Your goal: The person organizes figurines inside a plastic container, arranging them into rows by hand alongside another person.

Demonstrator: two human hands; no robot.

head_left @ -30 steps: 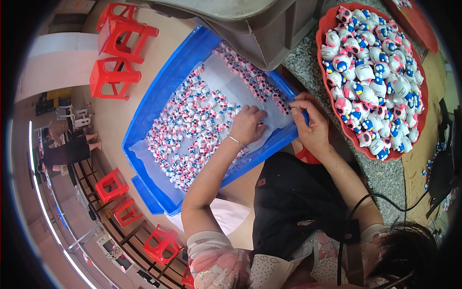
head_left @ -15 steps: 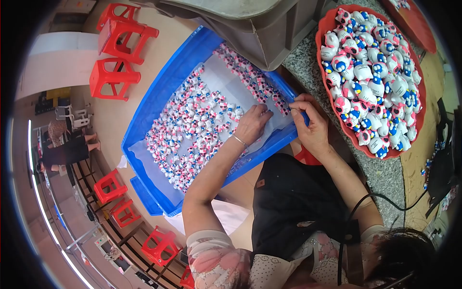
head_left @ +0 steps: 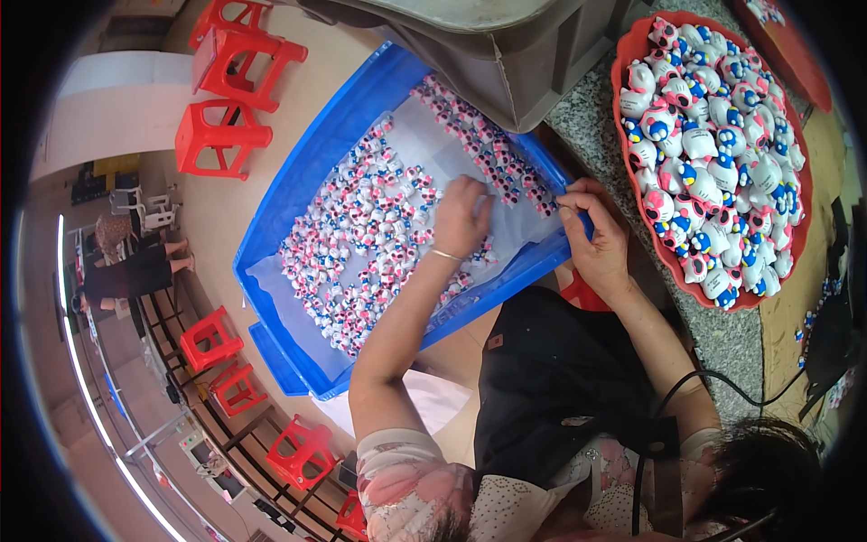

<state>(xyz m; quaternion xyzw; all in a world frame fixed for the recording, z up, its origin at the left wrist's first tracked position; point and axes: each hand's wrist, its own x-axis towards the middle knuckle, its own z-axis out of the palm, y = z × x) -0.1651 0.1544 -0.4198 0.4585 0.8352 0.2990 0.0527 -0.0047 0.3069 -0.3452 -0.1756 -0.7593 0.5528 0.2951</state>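
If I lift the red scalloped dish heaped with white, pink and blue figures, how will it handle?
The red scalloped dish is probably heavy for its size, being heaped so full. Its rounded figures, piled loosely, could roll off if it tilts.

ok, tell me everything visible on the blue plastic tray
The blue plastic tray has raised walls and a jutting end ledge. A thin whitish sheet lines it beneath small white, pink and blue figurines, in a broad scatter plus a narrower band. The left hand is inside; the right hand has fingers at a corner rim. A large grey plastic bin hides part of one side. Its support is hidden.
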